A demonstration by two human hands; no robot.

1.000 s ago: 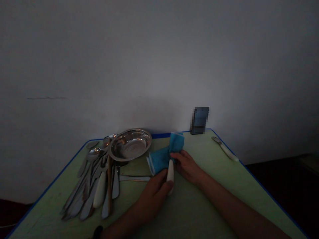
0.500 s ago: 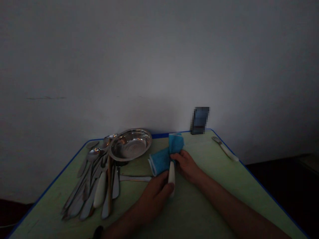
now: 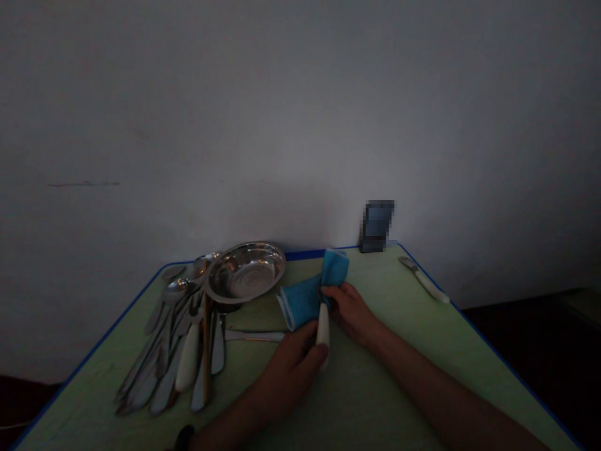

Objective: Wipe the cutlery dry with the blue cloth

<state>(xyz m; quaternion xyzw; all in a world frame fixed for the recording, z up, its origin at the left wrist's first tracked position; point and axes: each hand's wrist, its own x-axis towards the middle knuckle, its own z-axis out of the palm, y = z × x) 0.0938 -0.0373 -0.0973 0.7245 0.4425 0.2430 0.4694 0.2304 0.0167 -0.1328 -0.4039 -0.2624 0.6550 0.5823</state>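
Observation:
My left hand (image 3: 293, 363) is closed round the white handle of a piece of cutlery (image 3: 323, 322). Its head points away from me and is mostly covered, so its kind does not show. A folded blue cloth (image 3: 303, 300) wraps the upper part, one flap standing up and the other lying to the left. My right hand (image 3: 350, 310) pinches this cloth against the cutlery just above the handle. Close to my left knuckles, a flat metal utensil handle (image 3: 256, 336) lies crosswise on the green table (image 3: 366, 394).
To the left is a heap of spoons (image 3: 177, 288), forks and other cutlery, some with white handles. A shiny steel bowl (image 3: 246, 272) rests at the heap's back right. A white-handled utensil (image 3: 427, 282) lies near the right edge. A blurred dark device (image 3: 377, 225) leans against the wall.
The cloth's upright flap has shifted slightly to the right and opened a little, so a dark sliver of the cutlery's neck shows. Both hands keep their grip.

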